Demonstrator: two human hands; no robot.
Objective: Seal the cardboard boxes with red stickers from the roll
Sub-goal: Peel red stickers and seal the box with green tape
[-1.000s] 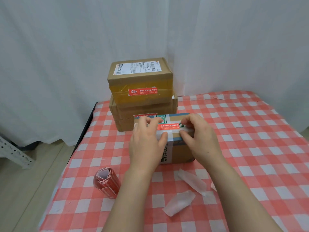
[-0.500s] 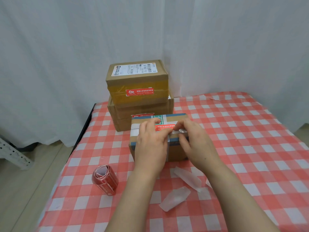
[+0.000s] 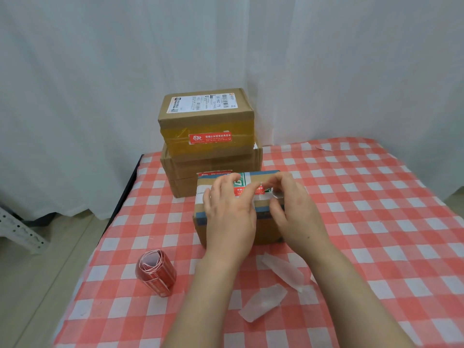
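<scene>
Red sticker (image 3: 242, 191) lies on top of the small cardboard box (image 3: 266, 229) mid-bench (image 3: 376, 222), in front of two stacked boxes (image 3: 206, 121). Left grip (image 3: 229, 214) presses it with fairly straight fingers; right grip (image 3: 298, 212) pinches its right end. Sticker roll (image 3: 155, 271) stands nearer, to the left

light: bright, even, soft | shadows: faint | blur: slight on both hands | edges: wide-angle bowing

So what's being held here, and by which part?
The right hand seems to pinch the red sticker by its right end; the left hand only presses its left part flat onto the front box.
</scene>
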